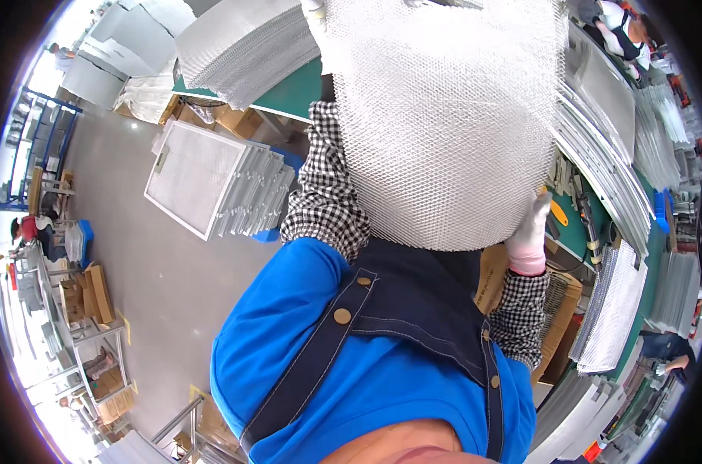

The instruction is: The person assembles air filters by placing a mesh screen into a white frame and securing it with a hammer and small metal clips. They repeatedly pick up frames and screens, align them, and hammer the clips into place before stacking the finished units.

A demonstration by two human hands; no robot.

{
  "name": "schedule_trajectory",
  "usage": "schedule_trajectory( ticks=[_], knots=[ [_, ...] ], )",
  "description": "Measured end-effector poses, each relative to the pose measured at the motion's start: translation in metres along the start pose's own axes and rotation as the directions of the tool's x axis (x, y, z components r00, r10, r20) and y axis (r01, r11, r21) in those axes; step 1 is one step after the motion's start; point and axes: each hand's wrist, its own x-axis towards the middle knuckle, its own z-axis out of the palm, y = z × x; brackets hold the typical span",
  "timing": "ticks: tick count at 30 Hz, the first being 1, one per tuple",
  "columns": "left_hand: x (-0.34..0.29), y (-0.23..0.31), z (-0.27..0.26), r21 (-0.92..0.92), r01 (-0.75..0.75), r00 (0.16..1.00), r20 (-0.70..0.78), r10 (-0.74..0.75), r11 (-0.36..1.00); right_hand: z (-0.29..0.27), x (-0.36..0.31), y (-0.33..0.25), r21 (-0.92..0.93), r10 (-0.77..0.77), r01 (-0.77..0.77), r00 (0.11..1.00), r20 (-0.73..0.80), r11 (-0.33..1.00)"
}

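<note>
A large silvery sheet of expanded metal mesh (444, 139) is held up before my chest, spanning the upper middle of the head view. At its upper left edge is my left hand (315, 11) in a white glove, closed on the rim; most of its fingers are cut off or hidden. My right hand (530, 236), in a white and pink glove, grips the lower right edge, its fingers partly behind the sheet. Both forearms wear black-and-white checked sleeves. The mesh hides much of the green workbench (285, 97) behind it.
A tall stack of mesh sheets (247, 58) lies on the bench at upper left. Framed mesh panels (204, 178) are piled below it. On the right are metal frame strips (606, 147), an orange-handled tool (557, 213), and an open cardboard box (560, 317). Other people work farther off.
</note>
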Motion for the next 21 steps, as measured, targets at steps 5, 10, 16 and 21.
schedule_trajectory(
  ticks=[5,10,16,21],
  knots=[
    [0.0,0.001,-0.001,-0.002,-0.012,1.0,-0.01,0.012,1.0,0.032,0.01,-0.039,-0.549,-0.089,-0.025,0.979,-0.181,0.836],
    [0.003,-0.003,0.0,0.001,-0.002,1.0,-0.007,0.002,1.0,0.034,0.006,-0.017,-0.454,-0.251,0.137,0.947,-0.201,0.88],
    [-0.008,-0.014,-0.001,0.141,0.128,0.992,0.003,-0.13,0.982,0.03,0.006,-0.039,-0.587,-0.13,-0.025,0.967,-0.22,0.809],
    [-0.067,-0.034,-0.007,0.348,0.434,0.9,-0.194,-0.389,0.831,-0.02,-0.022,0.027,-0.482,-0.058,-0.148,0.92,-0.387,0.864]
  ],
)
